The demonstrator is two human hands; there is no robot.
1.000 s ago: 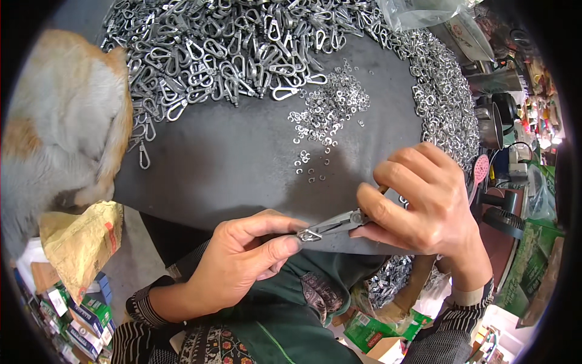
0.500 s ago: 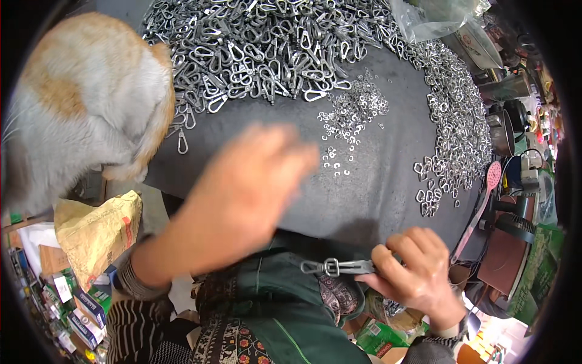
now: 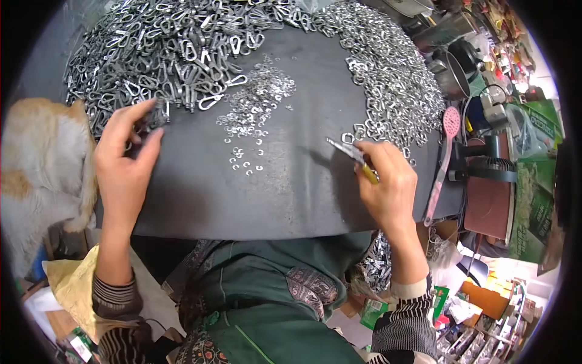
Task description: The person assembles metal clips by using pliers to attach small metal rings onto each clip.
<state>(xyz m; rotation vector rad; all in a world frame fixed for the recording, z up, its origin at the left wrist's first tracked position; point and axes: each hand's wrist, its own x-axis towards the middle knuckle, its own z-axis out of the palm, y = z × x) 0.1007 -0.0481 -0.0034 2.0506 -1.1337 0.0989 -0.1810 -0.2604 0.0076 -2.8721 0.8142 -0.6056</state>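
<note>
My left hand (image 3: 124,155) is at the near edge of a big heap of metal snap hooks (image 3: 163,51). Its thumb and fingers are spread, with some hooks just beyond the fingertips; I see nothing firmly held. Closed around a pair of pliers (image 3: 350,151) with a yellow handle, my right hand (image 3: 388,182) hovers over the right part of the dark table. The plier jaws point up and left, and no hook shows at their tip. Small open C-shaped rings (image 3: 264,91) lie scattered between the hands. Angular metal links (image 3: 394,79) form a long pile beyond my right hand.
An orange and white cat (image 3: 45,170) sits at the left table edge. On the right lie a pink long-handled brush (image 3: 445,139) and a small dark fan (image 3: 494,170). Metal pieces (image 3: 379,267) show beside my lap, and a yellow sack (image 3: 76,285) hangs low on the left.
The view has shifted. My left hand has moved to the hook heap. My right hand has risen from over my lap to above the table, and the snap hook at the pliers is gone.
</note>
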